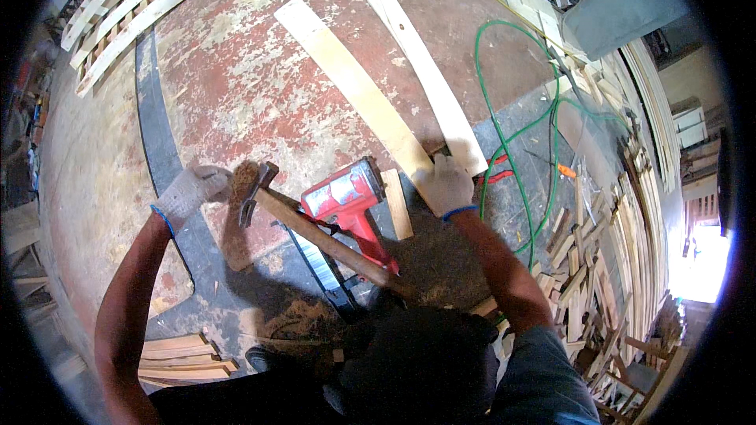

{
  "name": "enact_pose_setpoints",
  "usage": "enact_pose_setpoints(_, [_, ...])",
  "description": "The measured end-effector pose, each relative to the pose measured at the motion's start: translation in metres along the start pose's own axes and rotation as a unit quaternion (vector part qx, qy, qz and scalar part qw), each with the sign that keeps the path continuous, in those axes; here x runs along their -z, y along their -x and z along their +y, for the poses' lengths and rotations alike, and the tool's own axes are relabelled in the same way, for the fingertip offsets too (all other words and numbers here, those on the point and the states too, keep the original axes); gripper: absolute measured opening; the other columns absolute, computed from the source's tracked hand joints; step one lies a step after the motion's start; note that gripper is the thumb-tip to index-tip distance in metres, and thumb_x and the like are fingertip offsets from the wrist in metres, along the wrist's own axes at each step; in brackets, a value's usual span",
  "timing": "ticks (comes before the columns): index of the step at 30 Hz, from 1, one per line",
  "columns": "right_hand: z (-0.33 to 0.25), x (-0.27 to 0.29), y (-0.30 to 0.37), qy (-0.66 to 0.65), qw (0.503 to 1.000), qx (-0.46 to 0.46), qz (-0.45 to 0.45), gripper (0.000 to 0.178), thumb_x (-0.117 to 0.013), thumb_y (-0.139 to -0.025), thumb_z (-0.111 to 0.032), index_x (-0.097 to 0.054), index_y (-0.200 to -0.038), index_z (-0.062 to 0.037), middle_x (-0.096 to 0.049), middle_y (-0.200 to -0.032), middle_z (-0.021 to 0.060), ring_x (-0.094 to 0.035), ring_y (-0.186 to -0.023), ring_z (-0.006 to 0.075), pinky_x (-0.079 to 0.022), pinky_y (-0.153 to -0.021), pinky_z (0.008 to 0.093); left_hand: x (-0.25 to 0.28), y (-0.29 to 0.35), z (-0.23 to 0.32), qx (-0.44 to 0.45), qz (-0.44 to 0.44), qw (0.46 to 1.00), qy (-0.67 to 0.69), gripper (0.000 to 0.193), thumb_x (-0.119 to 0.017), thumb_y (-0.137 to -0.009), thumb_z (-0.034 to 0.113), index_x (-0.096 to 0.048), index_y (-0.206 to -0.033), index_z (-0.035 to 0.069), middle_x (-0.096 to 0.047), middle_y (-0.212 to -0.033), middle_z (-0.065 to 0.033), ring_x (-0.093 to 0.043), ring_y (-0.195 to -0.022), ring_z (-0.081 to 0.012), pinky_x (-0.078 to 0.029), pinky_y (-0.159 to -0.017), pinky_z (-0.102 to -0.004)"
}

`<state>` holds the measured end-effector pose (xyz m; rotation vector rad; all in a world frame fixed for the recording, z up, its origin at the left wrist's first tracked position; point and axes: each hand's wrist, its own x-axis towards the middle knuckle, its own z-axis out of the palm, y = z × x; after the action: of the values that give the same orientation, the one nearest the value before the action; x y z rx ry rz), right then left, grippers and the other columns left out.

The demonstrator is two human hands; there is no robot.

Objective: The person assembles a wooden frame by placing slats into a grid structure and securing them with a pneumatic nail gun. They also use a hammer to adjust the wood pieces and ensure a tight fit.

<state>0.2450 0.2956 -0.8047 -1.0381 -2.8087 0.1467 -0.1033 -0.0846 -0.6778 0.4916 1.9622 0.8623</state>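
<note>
My right hand [447,186], in a pale work glove with a blue cuff, grips the near end of a long light wooden board [354,86]. My left hand [189,190], gloved the same way, is raised left of a claw hammer's head, its fingers curled together; what they hold, if anything, is hidden. The hammer [315,234] has a wooden handle slanting toward my body, across a red and silver nail gun [343,197]. A short wood piece [397,205] lies between the nail gun and my right hand.
A second pale board [417,55] lies right of the first. A green hose [478,71] loops on the right, beside red-handled pliers [494,176] and heaped wood offcuts [583,283]. A slatted pallet [146,20] is at the far left; short slats [181,358] lie near left.
</note>
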Motion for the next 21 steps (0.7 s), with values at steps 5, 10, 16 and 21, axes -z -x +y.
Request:
enact_pose_setpoints(5, [-0.018, 0.004, 0.006, -0.060, 0.990, -0.070, -0.110, 0.059, -0.063, -0.091, -0.054, -0.066, -0.108, 0.0023, -0.071, -0.107, 0.0259, -0.068, -0.104, 0.0430, -0.054, -0.091, 0.0499, -0.007, 0.007, -0.013, -0.006, -0.043, 0.999, 0.014, 0.037, -0.064, -0.103, 0.029, -0.071, -0.119, -0.004, -0.076, -0.103, -0.0102, -0.072, -0.091, -0.0175, -0.058, -0.087, -0.0334])
enact_pose_setpoints(10, [-0.019, 0.068, -0.026, -0.228, 0.923, -0.085, -0.298, 0.052, -0.063, -0.096, -0.049, -0.073, -0.105, 0.0016, -0.076, -0.101, 0.0187, -0.071, -0.099, 0.0339, -0.054, -0.091, 0.0431, -0.033, 0.004, 0.006, 0.005, -0.049, 0.995, 0.087, 0.044, -0.065, -0.103, 0.034, -0.066, -0.127, -0.003, -0.072, -0.113, -0.0111, -0.070, -0.099, -0.0188, -0.057, -0.092, -0.0339])
enact_pose_setpoints(16, [-0.079, 0.162, -0.042, -0.278, 0.909, 0.028, -0.310, 0.041, -0.069, -0.093, -0.042, -0.074, -0.103, -0.0025, -0.075, -0.092, 0.0157, -0.072, -0.084, 0.0323, -0.056, -0.075, 0.0425, -0.065, -0.009, 0.051, 0.010, -0.052, 0.962, 0.269, 0.065, -0.062, -0.104, 0.044, -0.045, -0.147, -0.001, -0.062, -0.133, -0.0236, -0.069, -0.110, -0.0318, -0.060, -0.095, -0.0449])
enact_pose_setpoints(21, [-0.172, 0.148, 0.023, -0.370, 0.882, 0.134, -0.260, 0.042, -0.063, -0.094, -0.044, -0.070, -0.087, -0.0039, -0.069, -0.086, 0.0214, -0.069, -0.083, 0.0404, -0.055, -0.073, 0.0494, -0.101, -0.028, 0.075, 0.031, -0.105, 0.881, 0.459, 0.050, -0.059, -0.105, 0.046, -0.056, -0.131, 0.003, -0.058, -0.135, -0.0196, -0.068, -0.099, -0.0300, -0.060, -0.089, -0.0455])
